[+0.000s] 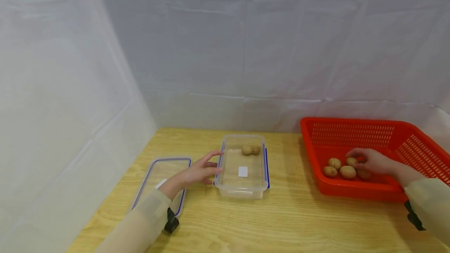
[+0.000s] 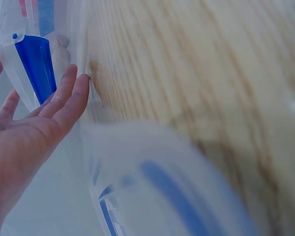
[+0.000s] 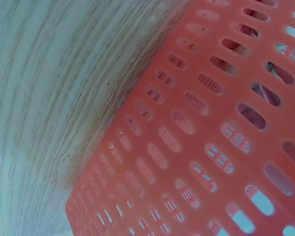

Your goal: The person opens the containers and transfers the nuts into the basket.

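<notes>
My left hand has its fingers spread at the left side of a clear plastic food container, the fingertips at its wall. Two walnuts lie together at the container's far end. In the left wrist view, the palm faces the container's blue side latch. Inside a red plastic basket, my right hand curls thumb and forefinger about a walnut. Several other walnuts sit around it. The right wrist view is filled by the basket's slotted wall, which hides most of that hand.
A clear lid with a blue seal lies on the wooden table left of the container, partly under my left forearm. White sheeting rises behind the table and along its left side.
</notes>
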`<state>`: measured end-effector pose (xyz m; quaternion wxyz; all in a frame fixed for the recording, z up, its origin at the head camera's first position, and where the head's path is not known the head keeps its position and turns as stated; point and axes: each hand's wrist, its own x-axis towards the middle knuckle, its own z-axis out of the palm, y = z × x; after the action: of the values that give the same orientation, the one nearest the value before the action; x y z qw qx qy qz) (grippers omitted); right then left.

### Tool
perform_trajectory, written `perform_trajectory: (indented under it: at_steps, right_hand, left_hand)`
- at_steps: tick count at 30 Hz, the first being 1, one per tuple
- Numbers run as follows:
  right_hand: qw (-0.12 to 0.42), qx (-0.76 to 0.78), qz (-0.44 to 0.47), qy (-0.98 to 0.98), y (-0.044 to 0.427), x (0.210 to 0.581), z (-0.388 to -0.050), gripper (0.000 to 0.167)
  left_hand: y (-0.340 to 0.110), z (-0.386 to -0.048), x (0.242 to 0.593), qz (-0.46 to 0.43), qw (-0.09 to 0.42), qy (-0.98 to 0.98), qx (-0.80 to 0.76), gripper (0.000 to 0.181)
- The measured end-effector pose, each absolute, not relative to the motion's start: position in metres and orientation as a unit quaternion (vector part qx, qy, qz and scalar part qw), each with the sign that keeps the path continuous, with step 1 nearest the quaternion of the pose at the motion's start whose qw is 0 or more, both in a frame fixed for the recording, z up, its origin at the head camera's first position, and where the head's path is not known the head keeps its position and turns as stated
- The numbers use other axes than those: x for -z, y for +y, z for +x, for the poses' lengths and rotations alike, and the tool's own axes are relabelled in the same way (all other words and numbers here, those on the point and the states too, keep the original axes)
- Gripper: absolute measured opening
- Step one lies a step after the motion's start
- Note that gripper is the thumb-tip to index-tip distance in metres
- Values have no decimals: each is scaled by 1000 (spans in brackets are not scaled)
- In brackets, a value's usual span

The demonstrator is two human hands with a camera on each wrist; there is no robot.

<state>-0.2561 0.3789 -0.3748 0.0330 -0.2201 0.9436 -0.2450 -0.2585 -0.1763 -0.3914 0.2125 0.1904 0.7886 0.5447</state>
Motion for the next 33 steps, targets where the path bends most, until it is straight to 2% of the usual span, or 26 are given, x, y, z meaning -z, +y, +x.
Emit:
perform_trajectory:
  at_steps: [9, 13, 17, 24, 33]
  right_hand:
    - [74, 287, -212, 931, 379, 373, -254, 28]
    - [72, 282, -206, 934, 378, 371, -252, 29]
    - [54, 273, -196, 940, 379, 368, -250, 32]
    - [-14, 271, -199, 942, 379, 359, -243, 36]
    - [-60, 280, -197, 938, 348, 327, -231, 40]
  left_hand:
    - [-176, -259, 392, 187, 211, 788, -547, 66]
    - [-175, -259, 391, 189, 210, 787, -548, 66]
    - [-174, -258, 392, 190, 209, 787, -549, 66]
    - [-171, -257, 393, 186, 214, 784, -553, 65]
    - [-170, -258, 392, 186, 210, 785, -552, 65]
